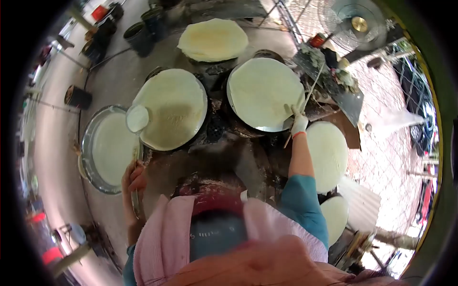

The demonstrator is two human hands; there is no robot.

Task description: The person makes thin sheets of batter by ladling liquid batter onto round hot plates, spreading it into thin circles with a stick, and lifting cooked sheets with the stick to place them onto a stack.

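Observation:
My left hand (135, 177) is closed around the handle of a ladle, whose round bowl (137, 118) holds white liquid between a metal basin (87, 162) and the left griddle. The basin contains pale batter (112, 150). A thin, round pale sheet (171, 107) covers the left griddle. Another round sheet (265, 93) lies on the right griddle, its metal rim (269, 128) showing along the near edge. My right hand (299, 122), in a white glove, grips a long thin stick (314, 86) at that sheet's right edge.
A stack of pale round sheets (213, 40) stands beyond the griddles. More round sheets lie at right, one farther (327, 155) and one nearer (335, 217). Dark buckets (138, 39) stand at upper left. A fan (355, 23) is at upper right, near a cluttered dark board (347, 106).

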